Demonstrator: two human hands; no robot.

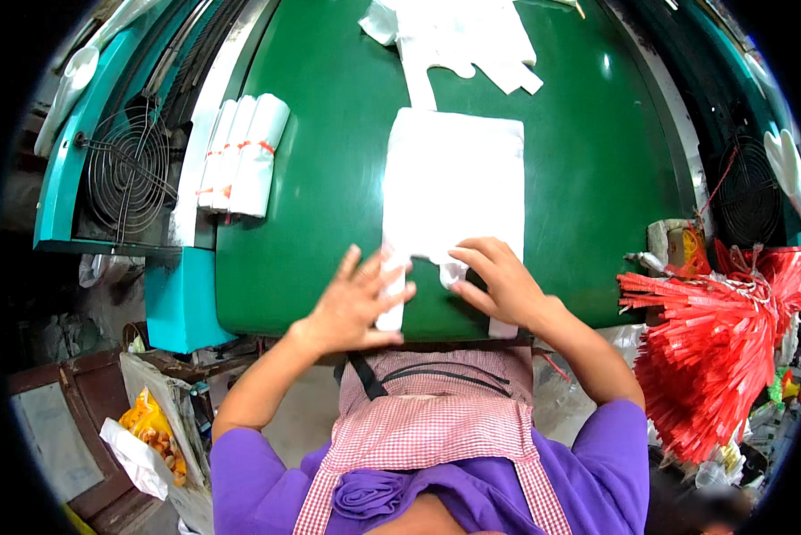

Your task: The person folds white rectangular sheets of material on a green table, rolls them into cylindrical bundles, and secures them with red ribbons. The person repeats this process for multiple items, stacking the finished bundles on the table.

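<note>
One round wire fan guard (128, 169) sits in the teal machine side at far left. Three rolled white plastic bag bundles with red bands (240, 156) lie on the green desk (329, 205). The left hand (357, 299), fingers spread, presses flat on one stack of white plastic carrier bags (454, 183); the right hand (503, 281) rests on its near edge, gripping nothing. One bunch of red plastic ties (712, 348) hangs right.

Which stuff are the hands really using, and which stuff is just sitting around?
In use:
- left hand and right hand, pressing flat
- stack of white plastic bags under them
- green belt bearing it

Lying about:
- tied white bag bundles
- loose white bags
- red ties
- fan grille
- snack bag
</note>
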